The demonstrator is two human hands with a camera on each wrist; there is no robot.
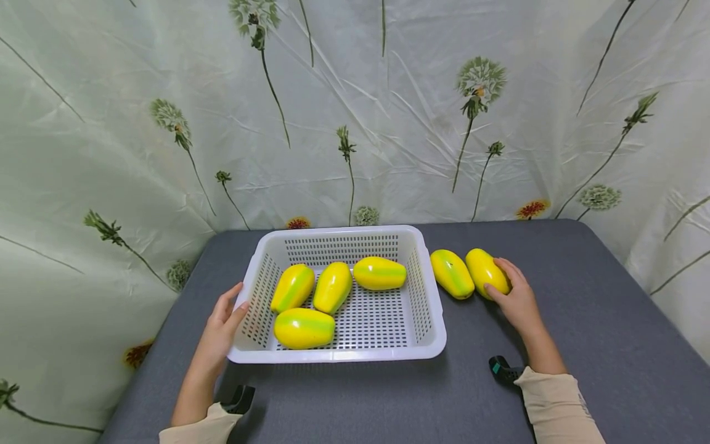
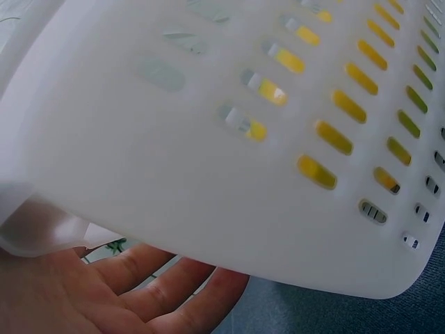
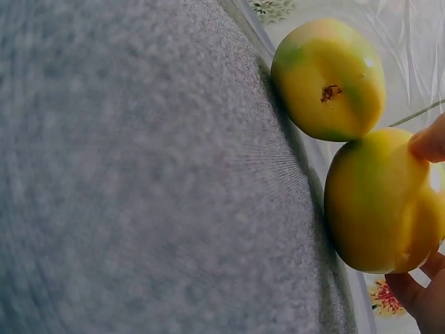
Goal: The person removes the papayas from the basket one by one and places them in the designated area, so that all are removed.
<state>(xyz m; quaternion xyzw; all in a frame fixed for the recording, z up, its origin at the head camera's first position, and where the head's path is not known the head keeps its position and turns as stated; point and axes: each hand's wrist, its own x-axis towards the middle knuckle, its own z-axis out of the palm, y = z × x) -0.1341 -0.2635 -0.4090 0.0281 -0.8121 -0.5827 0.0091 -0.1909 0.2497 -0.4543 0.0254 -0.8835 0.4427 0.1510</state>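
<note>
A white plastic basket (image 1: 338, 356) with slotted walls stands on the table, several yellow-green papayas (image 1: 304, 328) lying inside it. My left hand (image 1: 217, 330) holds the basket's left rim, thumb over the edge. In the left wrist view its fingers (image 2: 177, 292) show below the basket wall (image 2: 174, 202). To the right of the basket, two more papayas lie side by side, touching. My right hand (image 1: 517, 299) grips the outer papaya (image 1: 484, 271), thumb and fingers on opposite sides, as the right wrist view also shows. The other papaya (image 1: 452, 274) lies between it and the basket.
Dark grey cloth covers the table (image 1: 355, 401). Behind it hangs a pale curtain (image 1: 388, 123) printed with dandelions, reaching the table's back edge. Dark straps (image 1: 503, 371) sit at both wrists, by beige sleeves (image 1: 557, 401).
</note>
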